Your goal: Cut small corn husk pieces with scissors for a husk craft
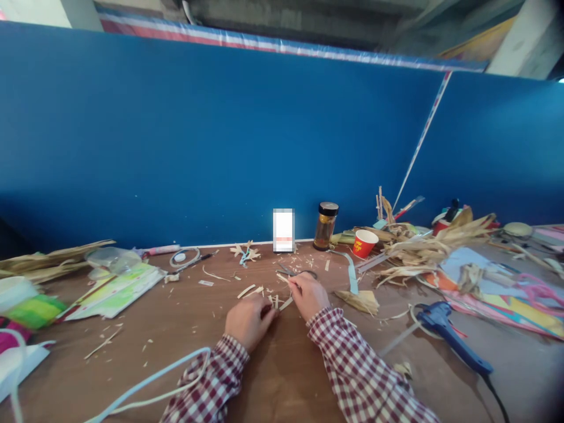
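My right hand (309, 295) pinches a thin pale strip of corn husk (282, 278) between thumb and forefinger. Beside it, my left hand (249, 321) rests low over the table with its fingers curled inward; whatever they hold is hidden. Several cut husk strips (245, 291) lie just past the left fingertips. Scissors (312, 274) lie partly behind the right hand. Farther back is a small figure of husk pieces and light-blue strip (244, 252). A folded piece of dry husk (359, 301) lies right of the right wrist.
A jar with a dark lid (325, 226) and a red paper cup (365, 243) stand toward the back. Dry husks (436, 249) pile up at right, near a blue glue gun (456, 338). A pale cable (163, 370) arches near my left sleeve. A blue partition (211, 141) closes off the back.
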`<state>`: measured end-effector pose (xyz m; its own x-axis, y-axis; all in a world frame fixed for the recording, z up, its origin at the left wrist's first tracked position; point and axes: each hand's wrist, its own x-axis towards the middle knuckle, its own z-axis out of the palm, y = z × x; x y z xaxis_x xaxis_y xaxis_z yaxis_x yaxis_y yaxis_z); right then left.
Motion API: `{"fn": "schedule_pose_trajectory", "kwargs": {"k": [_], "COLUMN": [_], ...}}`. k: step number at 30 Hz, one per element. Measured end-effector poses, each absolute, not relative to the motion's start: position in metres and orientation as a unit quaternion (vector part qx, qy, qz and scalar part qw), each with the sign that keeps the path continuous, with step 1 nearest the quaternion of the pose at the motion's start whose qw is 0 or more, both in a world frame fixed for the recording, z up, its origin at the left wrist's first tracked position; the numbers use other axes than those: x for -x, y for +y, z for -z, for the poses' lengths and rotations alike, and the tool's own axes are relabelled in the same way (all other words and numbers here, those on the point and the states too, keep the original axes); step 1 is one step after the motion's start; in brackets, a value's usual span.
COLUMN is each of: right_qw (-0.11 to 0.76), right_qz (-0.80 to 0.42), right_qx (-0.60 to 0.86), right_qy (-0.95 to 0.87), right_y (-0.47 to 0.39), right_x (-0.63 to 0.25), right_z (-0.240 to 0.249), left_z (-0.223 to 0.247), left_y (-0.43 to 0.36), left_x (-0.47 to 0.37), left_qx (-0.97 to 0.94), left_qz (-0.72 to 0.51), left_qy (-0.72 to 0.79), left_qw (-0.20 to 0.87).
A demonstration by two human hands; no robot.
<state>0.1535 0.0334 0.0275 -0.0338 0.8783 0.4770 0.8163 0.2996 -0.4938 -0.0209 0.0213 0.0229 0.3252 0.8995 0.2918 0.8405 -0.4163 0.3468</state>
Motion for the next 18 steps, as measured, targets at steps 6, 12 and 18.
{"fn": "schedule_pose_trajectory", "kwargs": {"k": [6, 12, 18], "right_qw": [0.367, 0.363, 0.368], "right_qz": [-0.049, -0.062, -0.055], "right_qx": [0.589, 0.593, 0.589], "right_qy": [-0.719, -0.716, -0.718], "right_y": [0.0333, 0.0331, 0.0327], "right_x": [-0.1541, -0.1531, -0.1524], "right_z": [-0.0273, -0.0283, -0.0283], "left_z": [-0.0173, -0.0141, -0.0128], "left_y": [0.019, 0.023, 0.0244], "left_x": [0.0132, 0.0183, 0.019], "left_qx": [-0.812, -0.829, -0.775], "left_qz": [-0.194, -0.21, -0.291], "left_qy": [0.542, 0.51, 0.548], "left_qw": [0.096, 0.094, 0.118]}}
